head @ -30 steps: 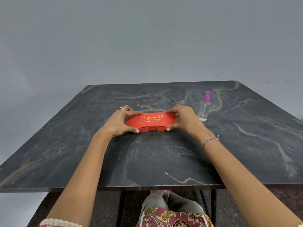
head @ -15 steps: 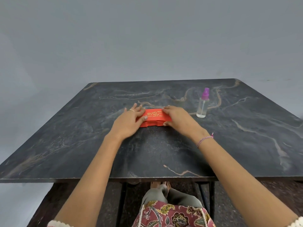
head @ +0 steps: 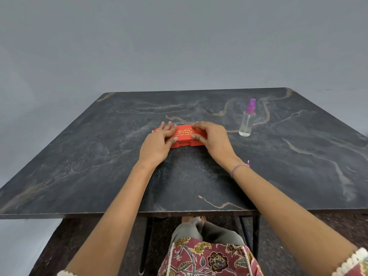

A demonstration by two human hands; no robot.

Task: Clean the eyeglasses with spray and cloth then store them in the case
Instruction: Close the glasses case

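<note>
A red eyeglass case (head: 184, 137) with gold lettering lies closed and flat on the dark marble table (head: 199, 176). My left hand (head: 158, 143) rests palm down over its left end, fingers spread across the lid. My right hand (head: 212, 139) covers its right end, with the thumb at the case's front edge. A clear spray bottle (head: 247, 121) with a purple top stands upright to the right of my right hand, apart from it. No eyeglasses or cloth are in sight.
The table's near edge (head: 179, 213) runs just above my knees, and a plain grey wall stands behind the far edge. Bare tabletop lies to the left of the case and in front of it.
The case has gone from being gripped at its ends to lying farther out on the table. Both hands have moved on top of it and flattened on the lid.
</note>
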